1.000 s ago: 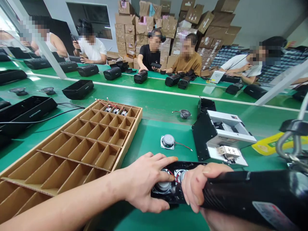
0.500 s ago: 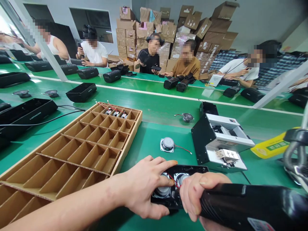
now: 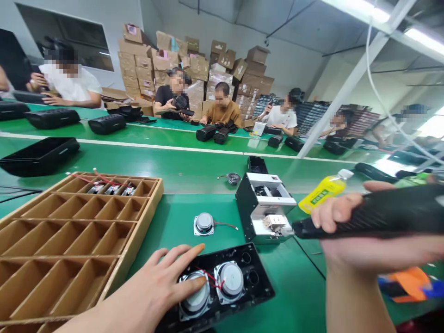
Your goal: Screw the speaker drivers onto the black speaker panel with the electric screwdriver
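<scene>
My left hand lies flat on a black speaker panel, fingers spread, fingertips touching the left of its two round silver speaker drivers; red wires run between the drivers. My right hand grips a black electric screwdriver, held level above the table. Its tip points left at a white and black screw feeder box. A loose speaker driver with a red wire lies between the panel and the box.
A cardboard divider tray with a few small parts in its far cells lies at left. A yellow bottle lies behind the screwdriver. Black speaker housings sit on the green belt. Several people work across the belt; cartons are stacked behind.
My right hand has lifted the screwdriver off the panel and swung it right, tip now at the feeder box. My left hand stays on the panel. The view has tilted up and turned right.
</scene>
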`<state>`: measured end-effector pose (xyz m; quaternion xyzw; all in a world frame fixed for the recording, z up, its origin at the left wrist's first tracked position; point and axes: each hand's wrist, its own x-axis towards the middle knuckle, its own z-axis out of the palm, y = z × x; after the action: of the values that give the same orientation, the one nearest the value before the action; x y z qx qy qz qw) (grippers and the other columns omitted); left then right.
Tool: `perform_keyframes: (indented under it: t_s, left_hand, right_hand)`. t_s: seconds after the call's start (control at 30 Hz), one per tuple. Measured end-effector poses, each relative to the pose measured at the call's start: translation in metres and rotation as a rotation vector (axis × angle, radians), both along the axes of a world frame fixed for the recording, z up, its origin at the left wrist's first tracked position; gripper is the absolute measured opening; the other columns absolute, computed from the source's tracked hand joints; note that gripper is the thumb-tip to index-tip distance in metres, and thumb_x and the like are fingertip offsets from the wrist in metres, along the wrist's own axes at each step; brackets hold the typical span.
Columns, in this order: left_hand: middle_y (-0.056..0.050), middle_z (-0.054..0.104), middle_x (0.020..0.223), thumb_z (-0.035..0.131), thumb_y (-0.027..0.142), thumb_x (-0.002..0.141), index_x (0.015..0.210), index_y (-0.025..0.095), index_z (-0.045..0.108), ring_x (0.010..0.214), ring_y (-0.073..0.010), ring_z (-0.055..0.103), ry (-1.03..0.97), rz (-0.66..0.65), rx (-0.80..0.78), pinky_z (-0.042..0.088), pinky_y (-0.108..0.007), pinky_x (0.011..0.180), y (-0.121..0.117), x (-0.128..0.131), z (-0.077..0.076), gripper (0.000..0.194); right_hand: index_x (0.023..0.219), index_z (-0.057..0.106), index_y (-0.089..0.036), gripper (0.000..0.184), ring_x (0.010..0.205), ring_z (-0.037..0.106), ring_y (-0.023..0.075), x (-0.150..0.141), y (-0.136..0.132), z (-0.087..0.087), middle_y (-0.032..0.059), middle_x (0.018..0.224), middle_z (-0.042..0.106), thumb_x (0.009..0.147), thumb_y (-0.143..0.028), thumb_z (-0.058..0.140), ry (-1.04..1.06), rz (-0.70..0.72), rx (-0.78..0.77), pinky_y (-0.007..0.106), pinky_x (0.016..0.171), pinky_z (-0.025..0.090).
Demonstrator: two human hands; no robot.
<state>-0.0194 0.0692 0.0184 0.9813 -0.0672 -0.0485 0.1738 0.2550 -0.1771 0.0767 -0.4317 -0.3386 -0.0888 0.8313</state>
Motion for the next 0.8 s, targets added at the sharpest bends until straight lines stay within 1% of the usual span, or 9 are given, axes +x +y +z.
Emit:
perform_keyframes:
  t_s: [0.07,0.13,0.27,0.33,0.43,0.53,0.63,0.73,0.8]
  left_hand:
    - [-0.006,0.024,0.176,0.085,0.054,0.076,0.153,0.043,0.056,0.15,-0.0523,0.039,-0.067,0.004,0.021,0.047,-0.068,0.112,0.008,-0.006,-0.017,0.083]
    - [-0.005,0.024,0.176,0.09,0.047,0.065,0.152,0.047,0.055,0.148,-0.0532,0.042,-0.099,0.031,0.041,0.049,-0.065,0.11,0.015,-0.011,-0.036,0.094]
    - [0.001,0.025,0.175,0.08,0.03,0.072,0.154,0.053,0.049,0.147,-0.0468,0.048,-0.13,0.057,0.069,0.053,-0.057,0.109,0.023,-0.017,-0.067,0.092]
    - [0.003,0.024,0.175,0.077,0.026,0.075,0.155,0.054,0.048,0.148,-0.0446,0.048,-0.141,0.05,0.073,0.053,-0.054,0.111,0.026,-0.018,-0.077,0.09]
    - [0.004,0.02,0.176,0.075,0.024,0.077,0.156,0.055,0.044,0.149,-0.0436,0.046,-0.139,0.038,0.087,0.052,-0.055,0.112,0.03,-0.018,-0.085,0.091]
    - [0.004,0.016,0.177,0.076,0.026,0.074,0.157,0.054,0.043,0.15,-0.0455,0.044,-0.124,0.038,0.072,0.051,-0.057,0.113,0.031,-0.019,-0.086,0.094]
    - [0.002,0.016,0.178,0.084,0.031,0.067,0.158,0.053,0.042,0.151,-0.0478,0.04,-0.098,0.041,0.012,0.049,-0.059,0.115,0.027,-0.022,-0.077,0.103]
    - [0.0,0.019,0.177,0.085,0.041,0.072,0.159,0.049,0.044,0.153,-0.0474,0.039,-0.102,0.083,-0.053,0.043,-0.061,0.119,0.017,-0.027,-0.059,0.095]
    - [0.001,0.022,0.177,0.081,0.043,0.078,0.159,0.048,0.045,0.153,-0.0473,0.038,-0.075,0.141,-0.072,0.042,-0.065,0.119,0.01,-0.03,-0.042,0.089]
  right_hand:
    - [0.095,0.069,-0.025,0.074,0.035,0.045,0.0159,0.012,0.009,0.005,-0.0032,0.052,0.054,0.068,-0.093,0.065,-0.061,-0.099,-0.03,0.026,0.03,0.036]
    - [0.09,0.066,-0.024,0.075,0.034,0.043,0.0153,0.018,0.018,0.001,-0.004,0.05,0.052,0.07,-0.096,0.058,-0.036,-0.128,-0.054,0.026,0.029,0.035]
    - [0.092,0.064,-0.024,0.076,0.032,0.042,0.015,0.02,0.026,-0.015,-0.0045,0.05,0.053,0.075,-0.096,0.053,-0.017,-0.117,-0.074,0.026,0.03,0.036]
    - [0.092,0.064,-0.024,0.076,0.032,0.041,0.0148,0.019,0.025,-0.02,-0.005,0.05,0.052,0.074,-0.097,0.053,-0.015,-0.11,-0.069,0.026,0.031,0.036]
    - [0.094,0.065,-0.024,0.078,0.032,0.042,0.0153,0.019,0.02,-0.023,-0.0048,0.05,0.053,0.073,-0.098,0.053,-0.013,-0.096,-0.07,0.026,0.031,0.036]
    - [0.096,0.067,-0.025,0.077,0.033,0.043,0.0158,0.016,0.015,-0.024,-0.004,0.051,0.054,0.073,-0.097,0.055,-0.009,-0.071,-0.081,0.026,0.031,0.037]
    - [0.1,0.072,-0.026,0.076,0.033,0.042,0.0157,0.009,0.009,-0.022,-0.0035,0.051,0.054,0.073,-0.096,0.056,-0.014,-0.029,-0.102,0.028,0.03,0.037]
    - [0.104,0.076,-0.029,0.073,0.032,0.04,0.0148,-0.001,0.001,-0.015,-0.0032,0.052,0.053,0.073,-0.093,0.06,-0.022,0.008,-0.086,0.027,0.029,0.035]
    - [0.105,0.077,-0.031,0.072,0.032,0.038,0.0136,-0.009,-0.006,-0.007,-0.0041,0.052,0.051,0.068,-0.092,0.066,0.033,0.024,-0.037,0.027,0.03,0.033]
